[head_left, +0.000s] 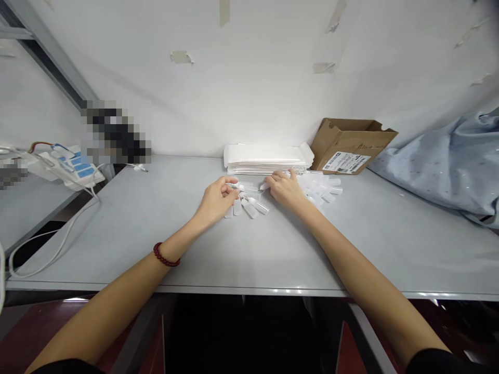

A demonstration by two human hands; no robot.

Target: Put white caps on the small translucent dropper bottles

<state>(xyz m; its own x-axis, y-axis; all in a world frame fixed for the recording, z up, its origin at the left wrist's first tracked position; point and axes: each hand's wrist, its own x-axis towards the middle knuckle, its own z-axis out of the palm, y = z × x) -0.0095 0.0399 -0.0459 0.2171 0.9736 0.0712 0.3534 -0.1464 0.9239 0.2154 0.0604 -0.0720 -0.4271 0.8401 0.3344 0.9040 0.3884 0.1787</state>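
A bunch of small clear plastic pieces with white narrow ends (249, 208), like tiny flat bottles or tags, lies fanned out on the grey table. My left hand (218, 198) is closed at the left side of this bunch, thumb and fingers curled in a pinch; what sits between them is mostly hidden. On the other side, my right hand (286, 188) reaches in with bent fingers, and one small translucent piece (264, 185) shows at its fingertips. Beside and partly behind the right hand spreads a looser pile of similar clear pieces (322, 188).
White padded envelopes (268, 156) are stacked against the wall. An open cardboard box (351, 145) with a label stands to their right. Pale blue fabric (444, 161) covers the right edge. At left are a power strip (80, 169) and white cables (74, 226).
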